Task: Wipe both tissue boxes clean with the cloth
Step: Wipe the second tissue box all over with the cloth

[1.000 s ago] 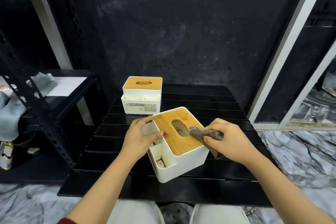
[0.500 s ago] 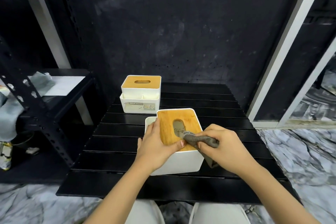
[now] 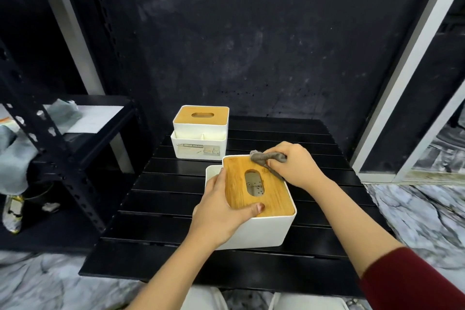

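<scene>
On the far left a black metal shelf (image 3: 63,148) carries pale cloths and a sheet of paper; it stands apart from the work and is in nobody's way. Next comes the far tissue box (image 3: 200,132), white with a wooden lid, at the back left of the black slatted surface (image 3: 161,209). No hand is on it, and nothing shows whether it has been wiped, so I take it as the half of the job likely yet to do.

The left hand (image 3: 217,211) steadies the near tissue box (image 3: 259,209), which sits at the middle of the surface, well forward of the other. Its fingers lie along the box's left side while the thumb presses on the near edge of the wooden lid, so the hand clamps the box in place. The lid's oval slot shows small dark specks inside; they could be dirt or a pattern, the view is too coarse to say.

The right hand (image 3: 293,165) has its fingers curled round a bunched grey cloth (image 3: 266,158) and presses it on the lid's far right corner. The lid is being wiped; the white sides and the open side pocket look untended, as far as can be judged.

Nothing stands between the two boxes. To the right are a white door frame (image 3: 402,83) and marble floor (image 3: 415,221), clear of both arms.
</scene>
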`<state>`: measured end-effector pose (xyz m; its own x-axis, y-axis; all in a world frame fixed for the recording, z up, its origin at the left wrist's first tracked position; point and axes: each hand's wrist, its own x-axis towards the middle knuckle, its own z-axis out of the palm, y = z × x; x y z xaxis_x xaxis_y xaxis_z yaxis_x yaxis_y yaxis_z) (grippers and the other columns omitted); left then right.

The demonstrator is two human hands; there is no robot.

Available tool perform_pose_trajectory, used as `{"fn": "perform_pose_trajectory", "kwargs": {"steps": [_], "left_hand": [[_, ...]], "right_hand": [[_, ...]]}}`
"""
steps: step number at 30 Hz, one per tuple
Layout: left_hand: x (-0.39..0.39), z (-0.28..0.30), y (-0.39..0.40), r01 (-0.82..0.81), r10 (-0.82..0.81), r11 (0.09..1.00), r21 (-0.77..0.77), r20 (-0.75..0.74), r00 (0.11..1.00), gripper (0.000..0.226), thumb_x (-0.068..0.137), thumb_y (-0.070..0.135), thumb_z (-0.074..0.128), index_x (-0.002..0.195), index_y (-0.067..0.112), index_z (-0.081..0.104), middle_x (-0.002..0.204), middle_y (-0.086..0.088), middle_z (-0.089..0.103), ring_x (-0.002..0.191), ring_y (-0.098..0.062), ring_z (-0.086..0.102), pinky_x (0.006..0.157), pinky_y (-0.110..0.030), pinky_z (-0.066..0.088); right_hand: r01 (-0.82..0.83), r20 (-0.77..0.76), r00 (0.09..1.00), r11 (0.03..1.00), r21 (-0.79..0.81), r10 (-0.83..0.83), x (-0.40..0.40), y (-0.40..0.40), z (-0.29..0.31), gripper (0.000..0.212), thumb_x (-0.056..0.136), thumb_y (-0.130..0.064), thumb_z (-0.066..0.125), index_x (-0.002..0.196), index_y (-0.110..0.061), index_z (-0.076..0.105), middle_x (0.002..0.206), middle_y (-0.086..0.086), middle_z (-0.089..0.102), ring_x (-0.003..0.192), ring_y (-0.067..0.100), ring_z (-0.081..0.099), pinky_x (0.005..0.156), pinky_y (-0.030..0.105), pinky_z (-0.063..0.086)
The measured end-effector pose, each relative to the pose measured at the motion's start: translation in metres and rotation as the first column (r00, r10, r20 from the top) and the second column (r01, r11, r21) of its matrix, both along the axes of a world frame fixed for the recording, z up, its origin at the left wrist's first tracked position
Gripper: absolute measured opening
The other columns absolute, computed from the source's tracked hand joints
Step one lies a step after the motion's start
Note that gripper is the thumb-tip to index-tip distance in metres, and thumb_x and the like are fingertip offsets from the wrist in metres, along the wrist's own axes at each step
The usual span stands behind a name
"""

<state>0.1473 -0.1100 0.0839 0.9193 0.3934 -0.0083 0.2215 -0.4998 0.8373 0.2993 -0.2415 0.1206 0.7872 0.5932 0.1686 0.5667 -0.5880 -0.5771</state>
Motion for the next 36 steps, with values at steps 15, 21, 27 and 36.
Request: {"fn": "perform_pose_trajectory", "kwargs": {"steps": [15,21,27,36], "left_hand": [[0.002,-0.005,-0.001,0.003,-0.003,1.0,0.018,-0.033,0.999,0.125,0.045,0.08,0.059,0.149,0.038,0.007,0.147,0.014,0.031,0.131,-0.013,0.038,0.108,-0.046,0.037],[0.001,-0.005,-0.001,0.0,0.0,1.0,0.002,-0.017,1.0,0.122,0.048,0.075,0.063,0.149,0.036,0.008,0.149,0.014,0.029,0.133,-0.012,0.036,0.109,-0.046,0.035],[0.002,-0.005,0.0,-0.007,0.007,1.0,0.026,-0.014,1.0,0.113,0.064,0.063,0.073,0.15,0.033,0.005,0.151,0.013,0.026,0.136,-0.014,0.032,0.112,-0.047,0.031],[0.003,-0.003,0.006,0.042,-0.041,0.999,0.023,-0.044,0.998,0.114,0.061,0.065,0.072,0.15,0.034,0.007,0.149,0.013,0.028,0.136,-0.015,0.032,0.112,-0.048,0.028]], "right_hand": [[-0.078,-0.041,0.996,0.994,0.077,0.082,-0.069,-0.048,-0.009,0.026,0.083,-0.019,0.062,0.095,-0.042,0.065,0.096,-0.022,0.058,0.099,0.001,0.045,0.079,0.011,0.034],[-0.04,-0.048,0.998,0.995,0.092,0.045,-0.032,-0.023,-0.005,0.02,0.085,-0.016,0.059,0.099,-0.028,0.068,0.101,-0.008,0.058,0.092,0.011,0.056,0.076,0.023,0.047],[0.024,0.005,1.0,1.0,0.005,-0.024,-0.003,-0.002,-0.003,0.02,0.086,-0.023,0.057,0.104,-0.031,0.063,0.106,-0.006,0.055,0.095,0.014,0.054,0.08,0.035,0.05],[-0.039,-0.031,0.999,0.999,-0.005,0.039,0.005,-0.001,0.001,0.012,0.087,-0.018,0.058,0.097,-0.024,0.06,0.103,-0.004,0.053,0.094,0.012,0.053,0.076,0.022,0.043]]}}
